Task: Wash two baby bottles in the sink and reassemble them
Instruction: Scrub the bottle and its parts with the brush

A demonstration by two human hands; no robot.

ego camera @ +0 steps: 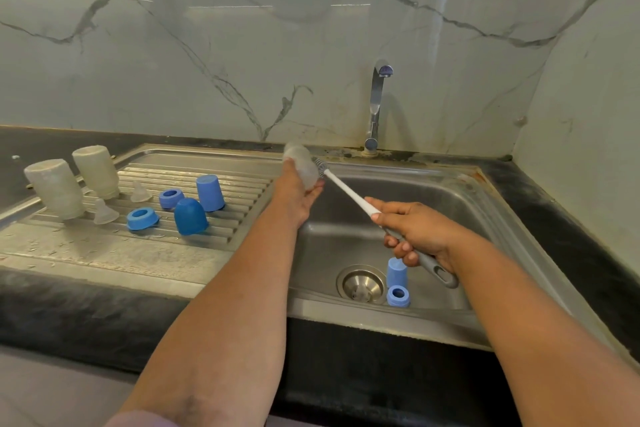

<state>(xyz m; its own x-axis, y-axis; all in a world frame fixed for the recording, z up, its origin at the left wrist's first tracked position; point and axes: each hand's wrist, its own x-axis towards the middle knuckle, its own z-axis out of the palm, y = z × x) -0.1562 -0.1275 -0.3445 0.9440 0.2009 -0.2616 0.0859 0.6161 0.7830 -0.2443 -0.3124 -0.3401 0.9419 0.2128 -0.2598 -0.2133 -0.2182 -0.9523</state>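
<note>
- Two clear bottle bodies (55, 188) (97, 172) stand upside down at the left end of the steel drainboard (104, 246), set into the dark counter (69, 315).
- Beside them lie two clear nipples (104, 212) (140, 191), two blue collar rings (142, 218) (170, 198) and two blue caps (191, 217) (210, 192).
- The left hand (294, 194) grips a third clear bottle (304, 165) over the sink's (450, 191) left rim.
- A bottle brush (353, 198) has its bristles at the bottle's mouth.
- The right hand (412, 230) is curled round the brush's grey handle.
- A blue cap (396, 272) and ring (398, 295) sit by the drain (362, 284), below the tap (375, 104).
</note>
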